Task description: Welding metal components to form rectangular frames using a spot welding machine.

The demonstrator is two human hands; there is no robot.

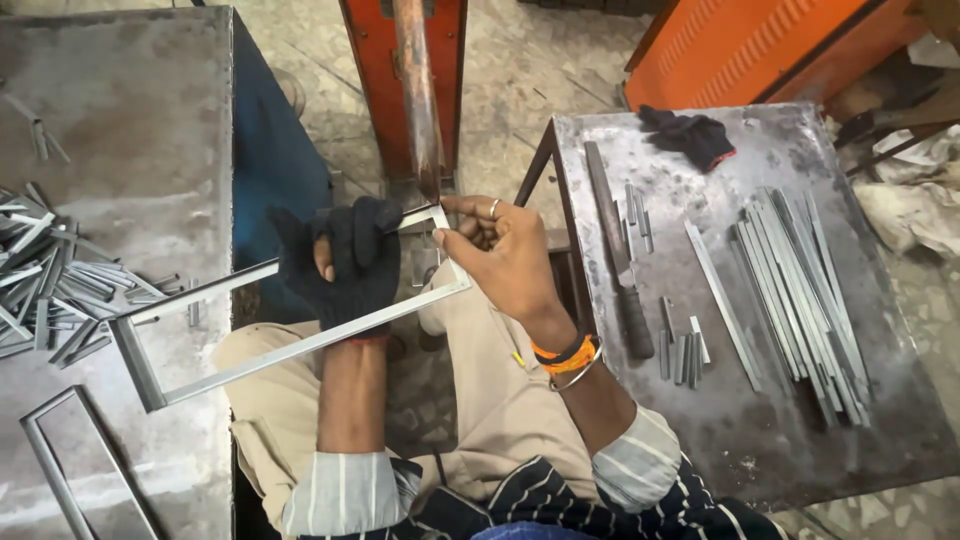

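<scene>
Thin rectangular metal frame held flat over the lap, between two steel tables, far corner pushed up under the copper rod of the orange machine. Left hand in a black knit glove, closed around the frame's long bars near that corner. Right hand bare, ring on one finger, orange bands at the wrist — thumb and fingertips pinched on the short end bar by the same corner.

Step in hand, by the look of it: lining up the corner joint under the rod tip for joining. Next move likely calls for a steady two-handed hold, corner square and pressed close, fingers kept back from the contact point.

On the right table: long file with dark handle, bundle of cut metal strips, several short pieces, spare black glove. On the left table: loose heap of strips, and a second frame lying near the front edge.
</scene>
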